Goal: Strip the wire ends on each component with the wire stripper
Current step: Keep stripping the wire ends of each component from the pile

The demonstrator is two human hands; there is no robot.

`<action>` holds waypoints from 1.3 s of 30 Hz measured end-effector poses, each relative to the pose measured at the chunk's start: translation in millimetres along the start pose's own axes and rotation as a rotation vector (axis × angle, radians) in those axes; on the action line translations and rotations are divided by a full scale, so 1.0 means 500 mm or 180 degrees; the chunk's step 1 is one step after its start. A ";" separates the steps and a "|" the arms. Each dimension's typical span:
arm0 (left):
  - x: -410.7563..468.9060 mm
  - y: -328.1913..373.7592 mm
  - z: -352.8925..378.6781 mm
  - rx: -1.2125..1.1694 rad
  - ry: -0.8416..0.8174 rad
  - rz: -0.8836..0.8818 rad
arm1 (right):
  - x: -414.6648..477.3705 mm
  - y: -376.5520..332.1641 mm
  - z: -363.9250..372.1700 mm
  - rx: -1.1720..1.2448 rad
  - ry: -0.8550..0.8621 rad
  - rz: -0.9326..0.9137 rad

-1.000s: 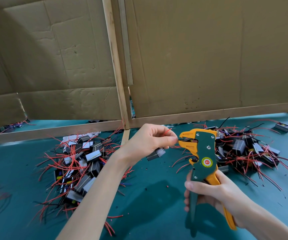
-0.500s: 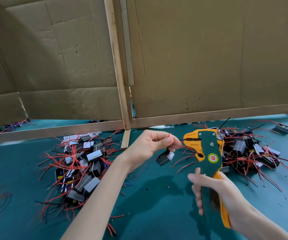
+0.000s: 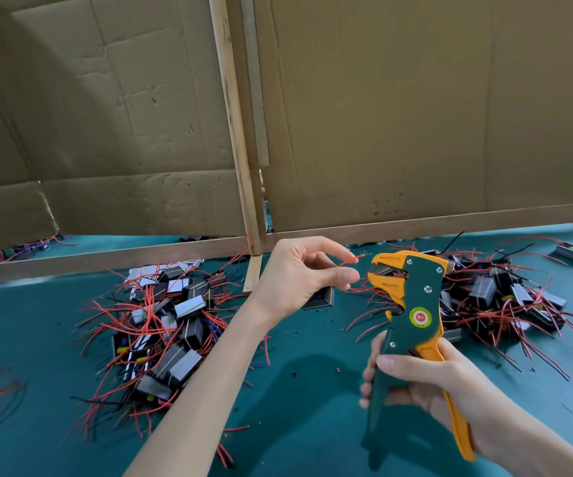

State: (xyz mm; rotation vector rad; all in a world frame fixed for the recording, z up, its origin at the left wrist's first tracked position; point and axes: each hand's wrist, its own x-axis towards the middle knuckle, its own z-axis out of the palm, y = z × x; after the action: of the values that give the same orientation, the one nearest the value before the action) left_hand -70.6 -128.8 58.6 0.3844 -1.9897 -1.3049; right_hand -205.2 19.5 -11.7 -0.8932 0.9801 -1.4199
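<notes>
- My left hand [image 3: 295, 273] pinches a thin red wire [image 3: 349, 260] between thumb and forefinger, the other fingers loosely curled; the wire's tip pokes out to the right, just short of the tool's mouth and not touching it
- The small black-and-grey block component [image 3: 322, 300] on that wire hangs under the hand, partly hidden by it, above the teal table covering [image 3: 312, 407]
- My right hand [image 3: 429, 380] is wrapped round both handles of the green-and-orange plier-type wire stripper [image 3: 415, 304]; its jaws stand apart, mouth facing left toward the wire
- The step, as I judge it, is feeding the tip into that mouth; I would pinch close to the end so it cannot flop, hold it level, push in only a short length, then squeeze once, firmly
- The tip curves up to about the upper jaw's level; I would lower it first, or it may ride over the top
- One tangled heap of wired components [image 3: 175, 325] lies left and another heap [image 3: 505, 294] lies right; which is finished I cannot tell
</notes>
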 end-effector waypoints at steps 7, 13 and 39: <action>-0.003 0.009 0.005 0.0080 -0.0027 0.0027 | -0.002 0.000 -0.006 -0.0039 -0.0059 0.0030; -0.006 0.013 -0.001 0.0201 -0.0179 -0.0124 | -0.004 0.002 -0.008 -0.0158 -0.0063 0.0089; -0.014 0.050 -0.021 0.1492 -0.0709 -0.0345 | -0.014 0.001 -0.024 -0.0741 -0.0029 0.0314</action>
State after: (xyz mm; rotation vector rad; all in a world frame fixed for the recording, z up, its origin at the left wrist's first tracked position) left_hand -55.2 -120.7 80.6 0.5934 -2.4968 -0.9647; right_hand -215.7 27.5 -16.3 -1.0057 1.1834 -1.2343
